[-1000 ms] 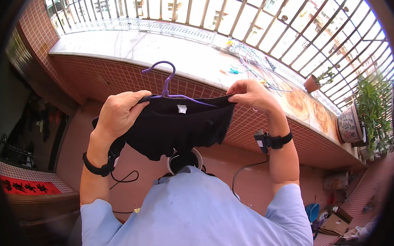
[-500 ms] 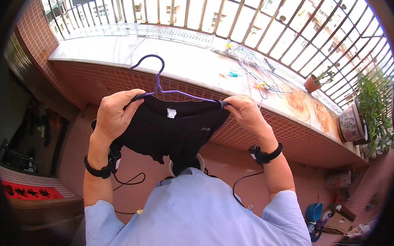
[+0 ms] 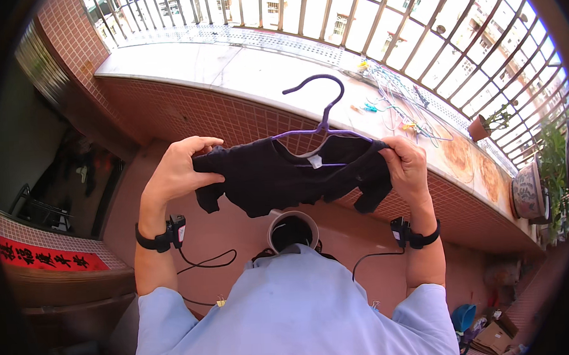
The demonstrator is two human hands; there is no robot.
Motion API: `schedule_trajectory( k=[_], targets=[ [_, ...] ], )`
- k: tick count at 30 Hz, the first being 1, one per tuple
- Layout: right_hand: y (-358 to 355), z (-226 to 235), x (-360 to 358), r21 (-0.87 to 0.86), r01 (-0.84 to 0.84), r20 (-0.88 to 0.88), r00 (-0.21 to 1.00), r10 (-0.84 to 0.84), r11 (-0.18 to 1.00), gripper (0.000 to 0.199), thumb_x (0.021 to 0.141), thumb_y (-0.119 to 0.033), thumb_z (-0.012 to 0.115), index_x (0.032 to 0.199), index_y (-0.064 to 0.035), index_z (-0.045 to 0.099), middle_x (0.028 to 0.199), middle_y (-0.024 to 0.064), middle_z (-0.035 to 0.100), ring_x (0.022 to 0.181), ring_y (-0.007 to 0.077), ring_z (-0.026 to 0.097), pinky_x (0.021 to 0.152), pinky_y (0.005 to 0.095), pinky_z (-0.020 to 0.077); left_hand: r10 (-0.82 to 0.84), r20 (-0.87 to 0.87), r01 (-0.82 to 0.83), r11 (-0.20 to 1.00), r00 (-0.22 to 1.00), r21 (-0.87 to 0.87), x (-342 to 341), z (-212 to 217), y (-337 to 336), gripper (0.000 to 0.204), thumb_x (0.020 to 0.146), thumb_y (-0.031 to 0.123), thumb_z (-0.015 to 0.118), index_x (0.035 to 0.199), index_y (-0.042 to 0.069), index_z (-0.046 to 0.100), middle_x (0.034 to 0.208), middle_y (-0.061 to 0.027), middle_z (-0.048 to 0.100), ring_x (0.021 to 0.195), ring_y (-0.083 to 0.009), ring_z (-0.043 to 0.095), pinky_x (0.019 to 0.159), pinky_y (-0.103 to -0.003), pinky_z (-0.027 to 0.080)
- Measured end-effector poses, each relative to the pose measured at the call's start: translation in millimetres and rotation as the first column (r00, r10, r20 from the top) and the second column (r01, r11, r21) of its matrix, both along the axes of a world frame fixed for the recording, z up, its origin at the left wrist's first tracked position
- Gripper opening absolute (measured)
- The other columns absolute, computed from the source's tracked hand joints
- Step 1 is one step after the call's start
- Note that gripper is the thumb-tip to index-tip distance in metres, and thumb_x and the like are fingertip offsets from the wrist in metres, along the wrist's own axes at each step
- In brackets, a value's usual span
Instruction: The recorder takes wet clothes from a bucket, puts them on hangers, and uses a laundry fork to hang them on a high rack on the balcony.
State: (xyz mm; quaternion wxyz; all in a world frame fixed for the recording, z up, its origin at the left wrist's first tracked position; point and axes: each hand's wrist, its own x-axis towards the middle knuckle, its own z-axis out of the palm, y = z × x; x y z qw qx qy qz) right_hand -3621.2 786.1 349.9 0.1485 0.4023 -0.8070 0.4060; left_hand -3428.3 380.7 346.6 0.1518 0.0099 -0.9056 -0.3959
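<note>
Potted plant [image 3: 483, 125], loose hangers [image 3: 399, 103]

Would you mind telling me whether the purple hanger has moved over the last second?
Yes. The purple hanger has shifted toward the person's right along the ledge; its hook now stands near the tangle of spare hangers, and the black garment is spread wider.

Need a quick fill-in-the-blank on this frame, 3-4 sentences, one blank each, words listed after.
1. The black garment hangs on a hanger whose colour is ____.
2. The left hand and the right hand each grip one ____ of the garment.
3. Each wrist wears a black ____, with a cable running from it.
4. On the ledge beyond the hanger lies a heap of spare ____.

Missing words: purple; shoulder; band; hangers
</note>
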Motion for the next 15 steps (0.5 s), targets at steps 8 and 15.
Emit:
schedule_trajectory(
  k=[8,15],
  targets=[
    [98,17,21,-0.006,0.227,0.081,0.971,-0.225,0.974,0.01,0.1,-0.008,0.07,0.099,0.0022,0.072,0.076,0.0052,0.065,0.069,0.0121,0.056,0.066,0.0266,0.0464,0.046,0.102,-0.054,0.995,0.994,0.079,1,-61,-67,0.022,0.079,-0.007,0.081,0.1,-0.002,0.079,0.088,-0.0058,0.069,0.073,-0.0126,0.063,0.069,-0.03,0.053],
    [127,14,65,0.01,0.3,0.224,0.929,-0.295,0.954,0.012,0.1,-0.008,0.071,0.098,0.0038,0.072,0.076,0.0047,0.066,0.07,0.0089,0.058,0.065,0.0251,0.0463,-0.252,-0.235,0.279,0.956,0.939,0.094,-59,-34,46,0.046,0.079,0.006,0.086,0.123,0.003,0.071,0.101,-0.0085,0.071,0.095,-0.0224,0.068,0.083,-0.036,0.054]
  ],
)
